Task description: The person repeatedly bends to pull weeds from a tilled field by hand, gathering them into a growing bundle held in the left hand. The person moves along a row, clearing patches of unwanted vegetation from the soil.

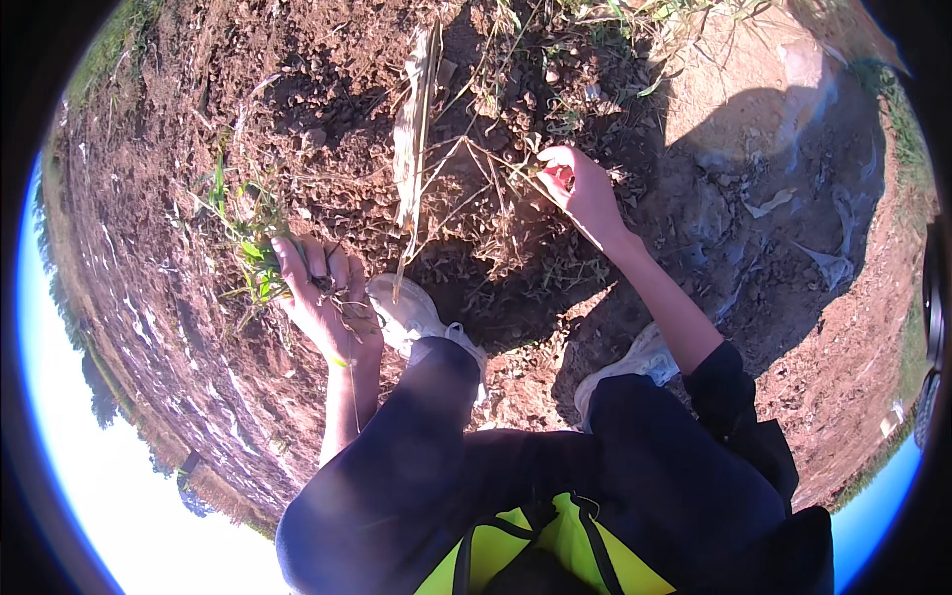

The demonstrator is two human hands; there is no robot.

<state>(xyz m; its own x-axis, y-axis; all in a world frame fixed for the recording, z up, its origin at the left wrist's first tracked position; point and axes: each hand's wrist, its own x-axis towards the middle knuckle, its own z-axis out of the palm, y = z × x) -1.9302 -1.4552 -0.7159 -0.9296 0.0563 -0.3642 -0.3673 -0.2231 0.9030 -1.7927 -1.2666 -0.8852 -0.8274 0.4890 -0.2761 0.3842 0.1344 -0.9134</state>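
Note:
My left hand is closed around a bunch of green weeds, with roots and dry stems showing at its palm. On the right, my right hand has its fingers curled at a thin dry plant stem above the soil; a stem runs along the hand to the wrist. Between the hands lies a long, pale dried leaf or stalk on reddish-brown soil. Dry, tangled plants stand below the right hand's stem.
My white shoes, the left and the right, stand on the soil. Torn plastic film lies in the shadow at right. More grass grows at the top. A dark object shows at the right rim.

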